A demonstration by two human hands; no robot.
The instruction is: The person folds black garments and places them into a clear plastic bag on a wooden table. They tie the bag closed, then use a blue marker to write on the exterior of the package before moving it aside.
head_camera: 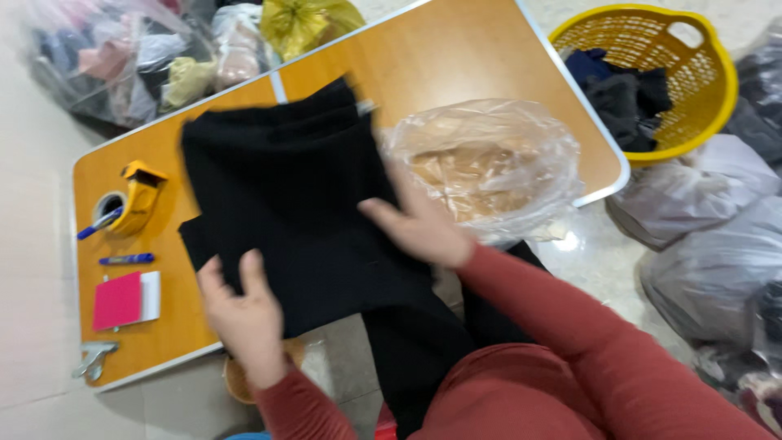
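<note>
A black garment (285, 187) lies spread over the middle of an orange folding table (456, 57), its lower part hanging off the near edge toward my lap. My left hand (240, 314) grips the garment's near left edge, fingers curled over the cloth. Resting flat on the garment's right side, my right hand (419, 224) has its fingers together, pressing the fabric. A crumpled clear plastic bag (489, 159) sits just right of that hand on the table.
At the table's left end are a yellow tape dispenser (134, 200), a blue marker (126, 259) and a red-and-white pad (126, 300). A yellow basket (700, 106) with dark clothes stands on the floor at right. Clear bags of clothes (122, 57) lie behind and right.
</note>
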